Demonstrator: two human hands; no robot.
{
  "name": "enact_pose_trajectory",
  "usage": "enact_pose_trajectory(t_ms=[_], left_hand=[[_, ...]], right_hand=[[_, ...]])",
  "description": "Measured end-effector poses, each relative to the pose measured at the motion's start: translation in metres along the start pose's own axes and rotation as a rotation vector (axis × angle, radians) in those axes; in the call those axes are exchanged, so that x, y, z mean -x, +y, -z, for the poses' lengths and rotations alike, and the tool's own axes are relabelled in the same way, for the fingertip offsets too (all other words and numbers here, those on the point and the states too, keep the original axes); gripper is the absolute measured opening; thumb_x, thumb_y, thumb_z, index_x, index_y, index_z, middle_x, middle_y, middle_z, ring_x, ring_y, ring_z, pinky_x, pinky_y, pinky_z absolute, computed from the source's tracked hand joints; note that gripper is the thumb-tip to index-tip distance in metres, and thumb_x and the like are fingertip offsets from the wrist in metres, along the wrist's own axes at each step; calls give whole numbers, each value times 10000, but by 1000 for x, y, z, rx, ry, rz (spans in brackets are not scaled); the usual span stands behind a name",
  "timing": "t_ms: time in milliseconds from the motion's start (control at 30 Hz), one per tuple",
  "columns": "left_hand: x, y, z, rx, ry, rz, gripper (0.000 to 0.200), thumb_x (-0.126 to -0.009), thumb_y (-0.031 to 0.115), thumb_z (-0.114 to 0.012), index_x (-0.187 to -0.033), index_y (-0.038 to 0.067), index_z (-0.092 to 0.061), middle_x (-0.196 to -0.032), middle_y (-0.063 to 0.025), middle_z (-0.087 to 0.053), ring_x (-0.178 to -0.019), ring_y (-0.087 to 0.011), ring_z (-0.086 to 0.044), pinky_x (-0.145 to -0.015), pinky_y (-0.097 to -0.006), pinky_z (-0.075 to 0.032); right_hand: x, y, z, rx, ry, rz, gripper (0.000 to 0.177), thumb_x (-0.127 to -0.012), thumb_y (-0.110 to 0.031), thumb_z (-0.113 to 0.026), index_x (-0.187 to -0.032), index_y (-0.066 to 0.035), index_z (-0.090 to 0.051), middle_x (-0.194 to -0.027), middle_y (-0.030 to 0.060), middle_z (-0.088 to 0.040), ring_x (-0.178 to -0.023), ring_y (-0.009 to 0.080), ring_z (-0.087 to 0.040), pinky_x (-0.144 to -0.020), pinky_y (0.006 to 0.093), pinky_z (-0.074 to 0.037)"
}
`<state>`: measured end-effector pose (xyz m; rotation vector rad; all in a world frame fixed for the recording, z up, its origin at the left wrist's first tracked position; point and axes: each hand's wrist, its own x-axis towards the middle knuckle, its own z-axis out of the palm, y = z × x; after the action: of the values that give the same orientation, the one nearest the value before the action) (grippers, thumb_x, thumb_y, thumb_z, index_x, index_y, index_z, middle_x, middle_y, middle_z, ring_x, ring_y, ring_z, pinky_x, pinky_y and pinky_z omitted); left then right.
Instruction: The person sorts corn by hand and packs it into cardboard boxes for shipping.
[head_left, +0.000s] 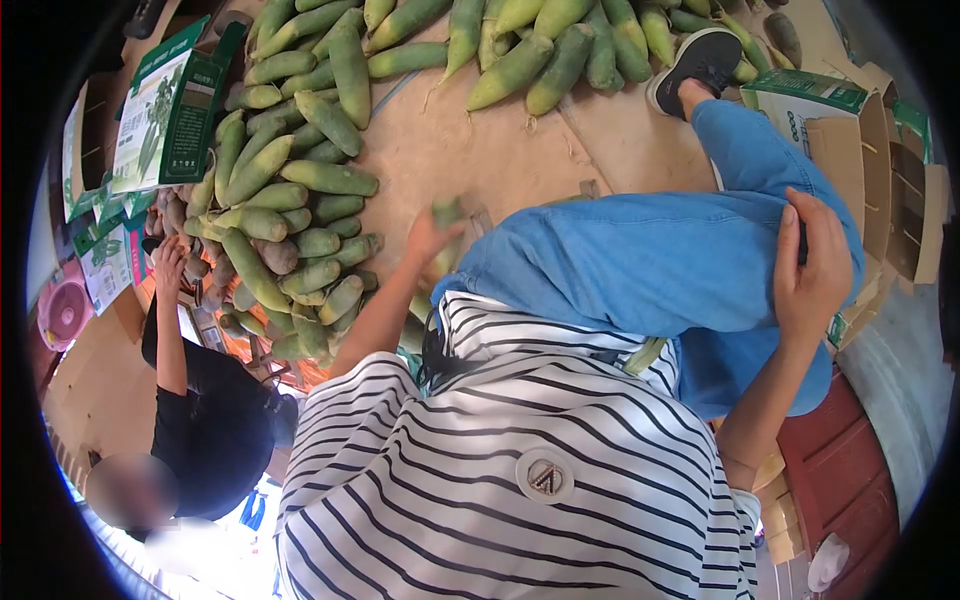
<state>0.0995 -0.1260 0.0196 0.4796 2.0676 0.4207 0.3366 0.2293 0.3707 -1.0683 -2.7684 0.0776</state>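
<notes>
My left hand (432,240), blurred by motion, is closed around a green radish (447,210); one green end sticks out above the fingers. It is beside my bent blue-trousered knee, over the brown cardboard floor. My right hand (815,265) rests on my other leg with its fingers curled. Something small and dark shows between its thumb and fingers, too hidden to name. A pile of green radishes (330,178) lies left of my left hand, and more radishes (520,70) lie ahead.
A green and white printed carton (165,110) stands upper left, with open cartons (840,140) at right. Brown roots (195,262) lie beyond the left pile. A co-worker in black (215,400) reaches there. A pink basin (65,312) is at far left.
</notes>
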Motion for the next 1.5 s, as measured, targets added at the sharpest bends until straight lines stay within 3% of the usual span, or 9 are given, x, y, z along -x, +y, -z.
enact_pose_trajectory(t_ms=[200,300,567,633,733,900,1133,1333,1500], left_hand=[[-65,211,81,519,260,-475,488,-795,291,-684,-1114,-41,-520,-1019,-187,-602,-916,-298,-592,-829,-351,-466],[-63,190,99,253,453,-557,472,-813,265,-667,-1127,-49,-510,-1073,-209,-581,-976,-309,-577,-861,-360,-452],[67,-93,0,-286,378,407,769,-698,497,-698,-1123,-105,-476,-1155,-289,-522,-1118,-392,-499,-959,-421,-404],[78,-130,-13,-51,354,1016,834,-665,496,-727,-1154,-97,-402,-1165,-287,-514,-1095,-385,-523,-947,-416,-426],[69,-198,-49,202,405,1102,926,-632,489,-755,-1200,-88,-304,-1161,-271,-522,-1079,-383,-540,-929,-416,-447],[88,-126,-35,122,477,1023,955,-608,452,-778,-1211,-92,-273,-1153,-275,-533,-1070,-374,-553,-917,-387,-458],[78,-219,-51,286,51,1004,878,-576,481,-801,-1148,-108,-489,-1124,-226,-580,-1006,-320,-594,-860,-355,-470],[72,-210,-70,452,338,1001,775,-579,490,-786,-1090,-56,-580,-1110,-218,-595,-980,-314,-605,-829,-370,-478],[48,-95,-17,-171,-64,451,717,-587,518,-735,-1054,-12,-611,-1040,-222,-620,-961,-339,-608,-822,-399,-478]], right_hand=[[0,4,3,1,12,-2,103,-827,-81,-589,-913,-49,-636,-875,79,-646,-796,239,-616,-696,320,-471],[1,8,3,1,34,-11,111,-821,-81,-592,-919,-50,-634,-880,78,-646,-800,241,-615,-698,322,-471],[1,7,2,-11,22,-15,111,-814,-89,-596,-913,-50,-631,-890,82,-646,-808,243,-612,-698,327,-466],[-1,7,2,-2,20,-1,110,-817,-88,-593,-913,-49,-630,-891,83,-646,-807,243,-612,-697,328,-466],[-1,8,1,-8,25,-5,106,-821,-87,-590,-912,-49,-629,-891,82,-644,-805,242,-612,-697,329,-465],[2,4,2,21,26,-15,100,-829,-93,-586,-908,-47,-629,-883,79,-642,-802,240,-610,-696,326,-463],[1,3,2,18,14,-22,100,-832,-104,-589,-905,-49,-629,-884,79,-638,-807,240,-608,-697,323,-459],[3,5,1,25,43,-29,97,-827,-109,-596,-896,-51,-632,-880,77,-639,-803,240,-607,-692,323,-460],[2,7,1,-5,45,-30,99,-816,-113,-608,-888,-52,-637,-865,73,-641,-782,235,-606,-682,324,-461]])
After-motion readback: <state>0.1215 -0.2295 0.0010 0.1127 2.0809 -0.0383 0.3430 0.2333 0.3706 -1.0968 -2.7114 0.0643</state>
